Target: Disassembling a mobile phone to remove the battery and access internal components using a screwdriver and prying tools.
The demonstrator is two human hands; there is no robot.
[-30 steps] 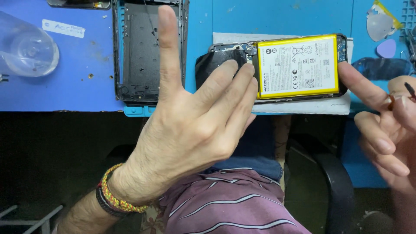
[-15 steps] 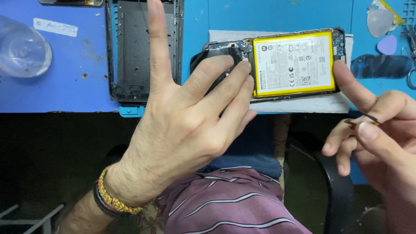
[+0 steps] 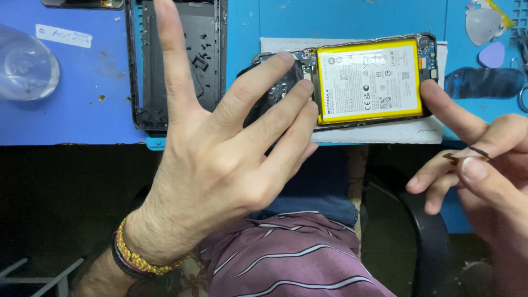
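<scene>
Clear plastic, a small dish sits at nine o'clock on the blue mat, and beside it lies a black phone back cover, partly hidden by the raised index finger of the left hand. That hand is spread wide, its other fingertips resting on the dark end of the opened phone, whose yellow battery lies at two o'clock from its palm. Right hand, at three o'clock, pinches a small flex strip between thumb and finger, its index fingertip touching the phone's right edge.
</scene>
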